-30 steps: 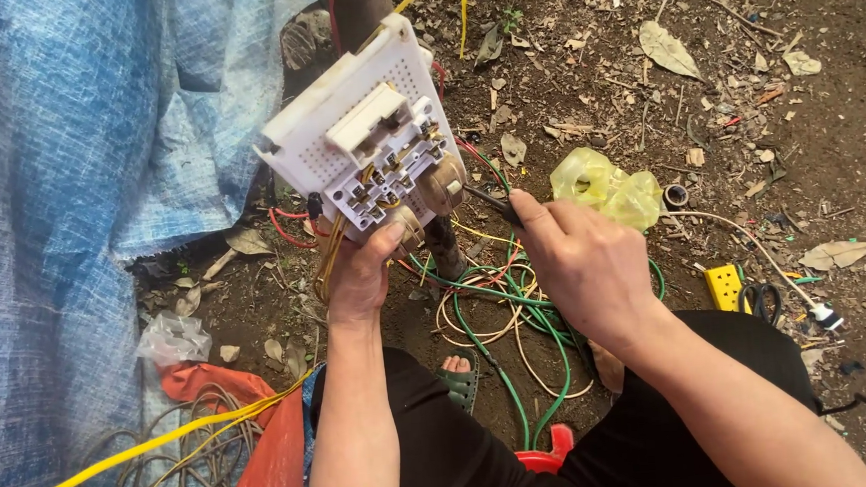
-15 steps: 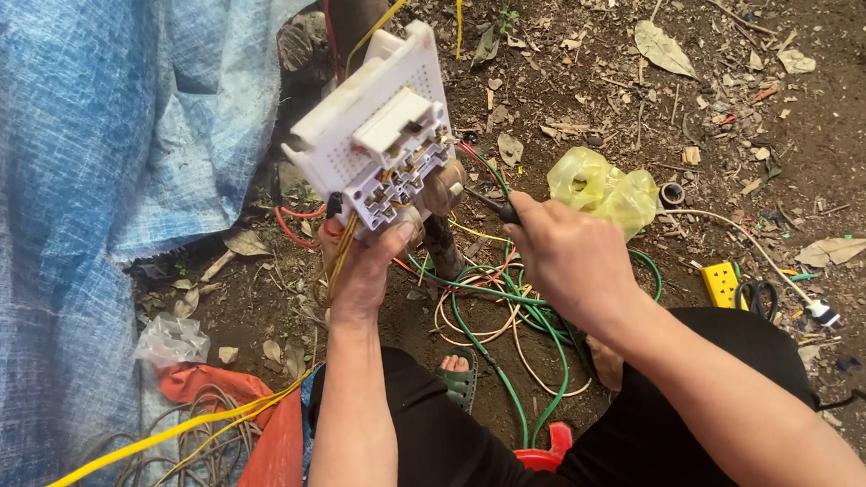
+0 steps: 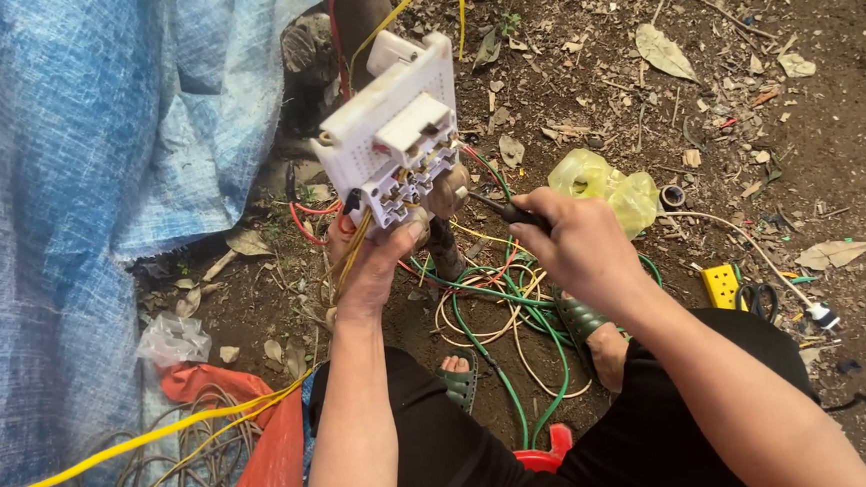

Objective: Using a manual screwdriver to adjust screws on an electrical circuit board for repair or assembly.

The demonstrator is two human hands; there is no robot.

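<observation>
The socket box [image 3: 397, 140], white and turned back-side up so its terminals show, sits tilted above the ground in front of a dark post [image 3: 354, 18]. The left hand [image 3: 379, 257] grips it from below, fingers wrapped round its lower edge. Thin yellow and red wires run from the box's terminals down past that hand. Just right of the box, the right hand [image 3: 578, 245] is closed round 1 screwdriver [image 3: 496, 208] with a dark handle; its tip reaches the box's lower right corner.

Below the box lies a loose tangle of green, yellow and red wires [image 3: 502, 309] on the dirt, between 2 feet in green sandals [image 3: 458, 377]. Right of the box, beyond the right hand, sits 1 crumpled yellow plastic bag [image 3: 600, 183]; what it holds cannot be seen. Further right of the box are 1 small yellow block [image 3: 721, 284], 1 pair of scissors [image 3: 757, 299] touching it, and 1 white cord [image 3: 744, 245] ending in a plug. Left of the box hangs a blue tarp [image 3: 69, 196]. Below-left of the box lie 1 clear bag [image 3: 170, 340], an orange sheet [image 3: 264, 434] and a long yellow cable [image 3: 115, 448].
</observation>
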